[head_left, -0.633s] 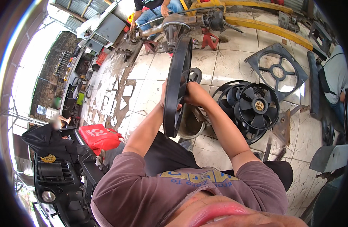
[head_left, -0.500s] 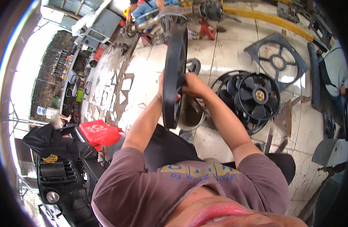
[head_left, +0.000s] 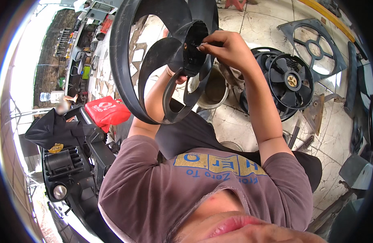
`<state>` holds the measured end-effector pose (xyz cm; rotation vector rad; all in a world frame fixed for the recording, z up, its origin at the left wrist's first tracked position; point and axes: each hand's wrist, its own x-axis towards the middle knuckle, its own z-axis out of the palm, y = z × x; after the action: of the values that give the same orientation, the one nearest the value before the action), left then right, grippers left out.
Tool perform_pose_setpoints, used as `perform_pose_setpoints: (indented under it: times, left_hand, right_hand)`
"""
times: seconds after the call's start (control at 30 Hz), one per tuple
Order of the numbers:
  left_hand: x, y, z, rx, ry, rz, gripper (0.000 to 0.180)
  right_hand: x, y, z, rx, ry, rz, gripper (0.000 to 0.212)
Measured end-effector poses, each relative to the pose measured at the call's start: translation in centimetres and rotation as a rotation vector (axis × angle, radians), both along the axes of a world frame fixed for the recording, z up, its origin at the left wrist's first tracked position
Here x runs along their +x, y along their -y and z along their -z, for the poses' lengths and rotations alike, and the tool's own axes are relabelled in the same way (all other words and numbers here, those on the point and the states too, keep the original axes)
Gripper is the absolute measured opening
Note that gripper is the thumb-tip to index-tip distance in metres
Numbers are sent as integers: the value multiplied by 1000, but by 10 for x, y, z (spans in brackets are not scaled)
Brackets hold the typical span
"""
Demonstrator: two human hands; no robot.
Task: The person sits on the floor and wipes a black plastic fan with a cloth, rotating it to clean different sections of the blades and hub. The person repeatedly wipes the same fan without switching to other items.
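Note:
A black cooling fan wheel (head_left: 166,52) with curved blades and an outer ring is held up in front of me, tilted so that its hollow hub (head_left: 194,60) faces right. My left hand (head_left: 180,79) grips it from behind near the hub; the blades hide most of that hand, though some fingers show. At the hub's opening, my right hand (head_left: 227,45) is closed in a pinch, thumb against forefinger. A tiny greyish bit shows at those fingertips, too small to name.
On the tiled floor to the right lie another black fan (head_left: 291,81) and a square fan frame (head_left: 315,49). A tan bucket (head_left: 223,102) stands below the held fan. A red bag (head_left: 107,111) lies at left by a black vehicle front (head_left: 60,192). A triangular metal bracket (head_left: 315,117) lies right.
The fan wheel has turned from edge-on to show its blades and hub, and moved left and nearer. My right hand has shifted from the wheel's side to the hub opening, pinching.

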<state>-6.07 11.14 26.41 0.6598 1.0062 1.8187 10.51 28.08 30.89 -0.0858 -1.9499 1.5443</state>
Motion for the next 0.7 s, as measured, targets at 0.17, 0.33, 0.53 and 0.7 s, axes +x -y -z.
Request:
perform_pose_setpoints:
  times: [0.17, 0.33, 0.53, 0.7]
  left_hand:
    - [1, 7, 1, 2, 9, 0, 83]
    - [0, 15, -2, 3, -6, 9, 82]
    - [-3, 29, -18, 11, -51, -16, 81]
    - [-3, 32, -28, 7, -80, -33, 81]
  right_hand:
    - [2, 24, -12, 289, -56, 196, 22]
    - [-1, 45, -10, 417, 86, 239, 18]
    - [-12, 44, 1, 409, 95, 70, 20]
    - [-5, 45, -7, 460, 88, -47, 22]
